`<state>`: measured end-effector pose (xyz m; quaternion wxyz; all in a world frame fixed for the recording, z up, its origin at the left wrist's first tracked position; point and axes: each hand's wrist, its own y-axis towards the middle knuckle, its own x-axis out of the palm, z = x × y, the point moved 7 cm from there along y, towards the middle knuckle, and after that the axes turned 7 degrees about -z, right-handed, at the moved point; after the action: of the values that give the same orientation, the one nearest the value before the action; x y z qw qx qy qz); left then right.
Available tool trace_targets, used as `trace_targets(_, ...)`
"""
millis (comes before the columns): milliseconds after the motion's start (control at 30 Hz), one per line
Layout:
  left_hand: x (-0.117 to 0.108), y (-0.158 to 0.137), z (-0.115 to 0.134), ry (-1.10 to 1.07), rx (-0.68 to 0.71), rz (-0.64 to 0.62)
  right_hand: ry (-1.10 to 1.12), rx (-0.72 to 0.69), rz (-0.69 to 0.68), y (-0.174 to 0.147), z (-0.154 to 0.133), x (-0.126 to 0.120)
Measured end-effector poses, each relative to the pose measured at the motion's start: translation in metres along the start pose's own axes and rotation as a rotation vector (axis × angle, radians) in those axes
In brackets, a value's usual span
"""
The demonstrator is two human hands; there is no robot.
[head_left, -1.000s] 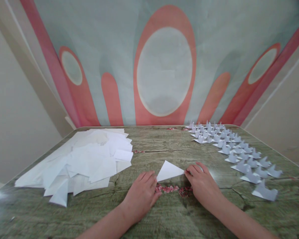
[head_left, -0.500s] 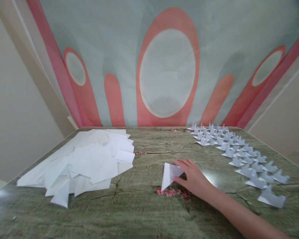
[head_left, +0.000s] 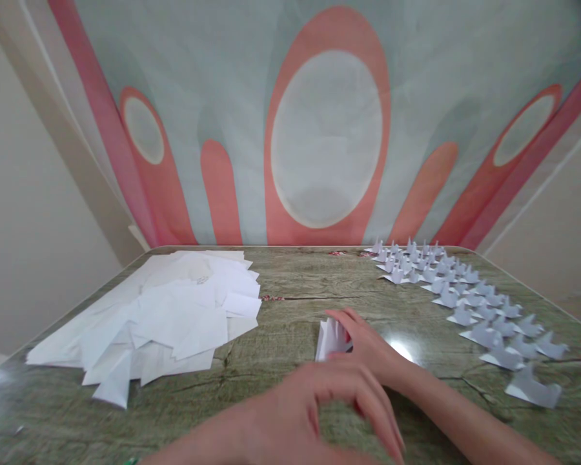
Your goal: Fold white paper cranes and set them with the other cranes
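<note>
At far left a loose pile of white paper sheets [head_left: 159, 316] lies spread over the table [head_left: 281, 336], well apart from both hands. Nearer the middle, the left hand [head_left: 319, 403] hangs low in the foreground above the tabletop, blurred, its fingers curled downward and parted; it grips nothing and touches no paper. Just beyond it, toward the far edge of the table, stands the folded paper piece [head_left: 330, 338], a small white form partly raised off the surface with its creased layers showing on the left side. The right hand [head_left: 368, 345] rests against this piece from the right, thumb and fingertips closed on its right-hand edge in a light pinch, the forearm running back toward the lower right corner. The piece therefore lies directly ahead of the left hand and immediately left of the right palm; the right hand is the one in contact, the left close but clear of it. Its long axis cannot be told at this size. Farther right, rows of finished folded paper figures [head_left: 469, 300] run diagonally along the table's right side, apart from both hands.
</note>
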<state>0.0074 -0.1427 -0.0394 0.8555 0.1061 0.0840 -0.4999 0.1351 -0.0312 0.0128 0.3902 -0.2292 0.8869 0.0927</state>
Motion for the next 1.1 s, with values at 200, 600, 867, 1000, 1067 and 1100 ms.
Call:
trace_targets(200, -0.111, 0.067, 0.071, 0.560, -0.038, 0.303, 0.025, -0.113, 0.087, -0.014, -0.007, -0.014)
trace_targets(600, -0.091, 0.066, 0.036, 0.999, -0.054, 0.144, 0.031, -0.195, 0.119, -0.047, 0.016, -0.014)
trace_targets(867, -0.075, 0.065, 0.046, 1.120, -0.133, 0.166, -0.021, -0.178, 0.125, -0.050, 0.027, -0.011)
trace_targets(1000, -0.062, 0.067, 0.044, 1.128, -0.089, 0.092, -0.040, -0.167, 0.130, -0.051, 0.029, -0.011)
trace_targets(1067, -0.061, 0.067, 0.043, 1.142, -0.084, 0.106, -0.046, -0.168, 0.140, -0.051, 0.029, -0.011)
trace_targets(1100, -0.061, 0.067, 0.042, 1.150, -0.086, 0.114, -0.051, -0.173, 0.145, -0.052, 0.029, -0.011)
